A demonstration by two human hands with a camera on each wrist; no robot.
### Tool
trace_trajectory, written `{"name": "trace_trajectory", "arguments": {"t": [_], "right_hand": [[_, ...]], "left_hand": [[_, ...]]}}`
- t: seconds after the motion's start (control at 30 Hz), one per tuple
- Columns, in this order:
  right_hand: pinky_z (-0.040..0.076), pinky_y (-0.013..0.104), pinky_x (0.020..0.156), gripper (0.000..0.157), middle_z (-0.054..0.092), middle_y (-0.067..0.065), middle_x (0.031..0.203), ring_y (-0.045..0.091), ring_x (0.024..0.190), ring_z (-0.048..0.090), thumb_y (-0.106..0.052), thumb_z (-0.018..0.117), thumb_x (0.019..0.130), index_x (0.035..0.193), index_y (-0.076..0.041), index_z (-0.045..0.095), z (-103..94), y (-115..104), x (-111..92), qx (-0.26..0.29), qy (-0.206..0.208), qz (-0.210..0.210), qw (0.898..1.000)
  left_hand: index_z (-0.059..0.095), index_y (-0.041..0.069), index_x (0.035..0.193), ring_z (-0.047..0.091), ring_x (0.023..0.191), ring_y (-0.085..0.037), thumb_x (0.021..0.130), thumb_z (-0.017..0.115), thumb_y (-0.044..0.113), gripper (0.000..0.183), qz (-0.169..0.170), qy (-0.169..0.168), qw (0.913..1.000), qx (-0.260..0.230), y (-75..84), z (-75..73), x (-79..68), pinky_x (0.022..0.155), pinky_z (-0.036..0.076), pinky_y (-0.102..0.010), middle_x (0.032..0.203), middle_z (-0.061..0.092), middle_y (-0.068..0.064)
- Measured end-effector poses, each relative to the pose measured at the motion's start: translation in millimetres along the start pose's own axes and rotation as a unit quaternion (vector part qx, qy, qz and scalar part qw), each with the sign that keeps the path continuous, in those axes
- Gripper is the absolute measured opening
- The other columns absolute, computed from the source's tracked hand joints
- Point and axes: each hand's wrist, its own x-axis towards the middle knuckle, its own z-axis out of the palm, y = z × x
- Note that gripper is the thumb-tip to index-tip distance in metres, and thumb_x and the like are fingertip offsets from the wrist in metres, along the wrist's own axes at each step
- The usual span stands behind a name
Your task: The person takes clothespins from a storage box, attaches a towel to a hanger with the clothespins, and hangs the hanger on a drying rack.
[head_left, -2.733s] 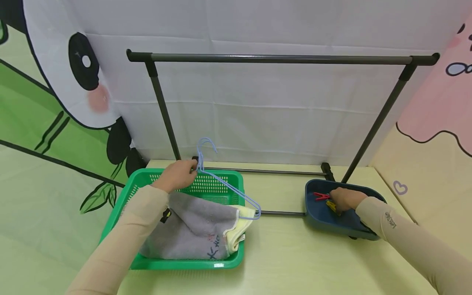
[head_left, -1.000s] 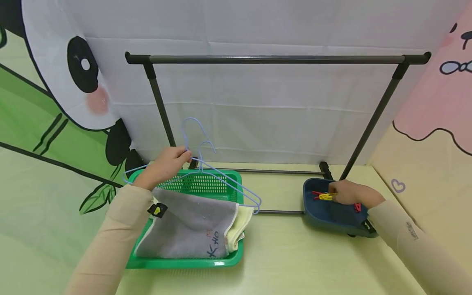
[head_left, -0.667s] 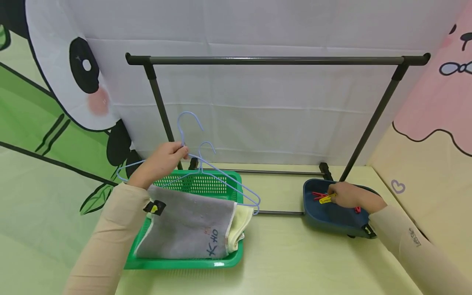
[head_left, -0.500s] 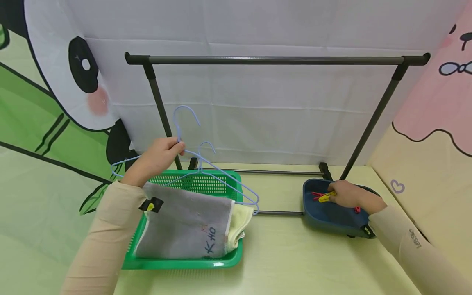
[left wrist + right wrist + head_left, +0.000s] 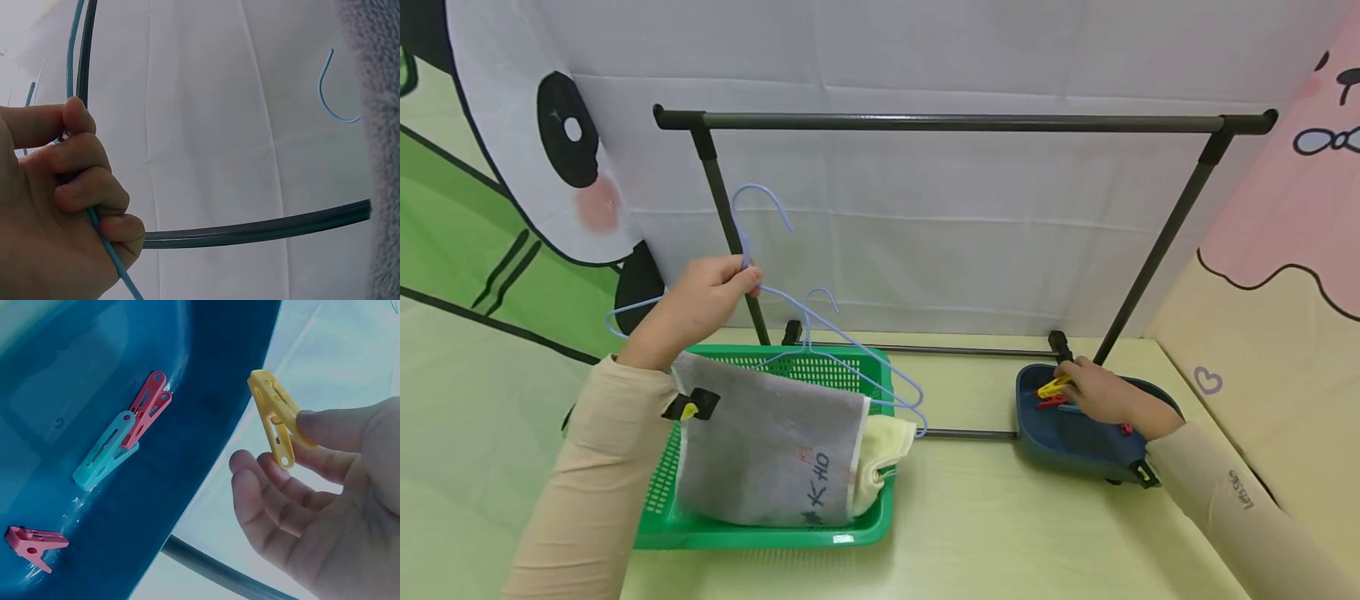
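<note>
My left hand (image 5: 696,300) grips a blue wire hanger (image 5: 70,56) at its neck, with the hook pointing up. Over the hanger's lower bar hangs a folded towel (image 5: 775,442), grey outside and pale yellow inside. The towel's lower part overlaps the green basket (image 5: 775,538). Behind it, a second blue hanger (image 5: 822,290) stands in the basket, mostly covered. My right hand (image 5: 1108,396) pinches a yellow clothespin (image 5: 272,406) between thumb and forefinger above the blue basin (image 5: 1067,457). Inside lie red clothespins (image 5: 37,540) and a light blue clothespin (image 5: 103,453).
A dark metal clothes rack (image 5: 955,123) stands behind both containers, its top bar high across the view. Its lower rails run low along the pale yellow table (image 5: 970,517). A white printed curtain (image 5: 962,250) hangs behind it.
My left hand has taken one hanger apart from the other and raised it up and left, the towel lifting with it. My right hand has picked out the yellow clothespin and raised it.
</note>
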Motion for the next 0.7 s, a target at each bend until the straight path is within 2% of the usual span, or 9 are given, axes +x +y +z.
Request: {"name": "trace_trajectory", "arguments": {"t": [0.27, 0.53, 0.7], "right_hand": [[0.05, 0.039, 0.071, 0.03, 0.055, 0.018, 0.099, 0.024, 0.083, 0.057, -0.005, 0.058, 0.093, 0.115, 0.013, 0.05, -3.2, -6.9, 3.1, 0.008, 0.04, -0.008, 0.999], [0.049, 0.038, 0.071, 0.032, 0.056, 0.017, 0.104, 0.022, 0.083, 0.058, -0.007, 0.059, 0.093, 0.12, 0.01, 0.052, -7.9, -21.1, 4.2, 0.004, 0.062, -0.016, 0.998], [0.05, 0.039, 0.071, 0.033, 0.054, 0.016, 0.106, 0.026, 0.087, 0.06, -0.008, 0.058, 0.094, 0.122, 0.009, 0.052, -12.6, -32.4, 4.0, 0.004, 0.078, -0.03, 0.997]], "left_hand": [[0.059, 0.003, 0.09, 0.035, 0.053, -0.021, 0.103, 0.039, 0.031, 0.036, 0.004, 0.032, 0.9995, 0.006, 9.3, -4.6, -1.4, 0.053, 0.03, -0.034, 0.064, 0.04, -0.007], [0.061, 0.001, 0.093, 0.036, 0.059, -0.024, 0.102, 0.039, 0.028, 0.036, 0.012, 0.065, 0.9977, 0.011, 19.2, -6.7, -0.5, 0.057, 0.031, -0.036, 0.07, 0.051, -0.011], [0.063, 0.001, 0.096, 0.033, 0.058, -0.022, 0.102, 0.039, 0.03, 0.038, 0.005, 0.098, 0.9952, -0.001, 23.1, -7.9, 0.9, 0.056, 0.028, -0.035, 0.072, 0.054, -0.01]]}}
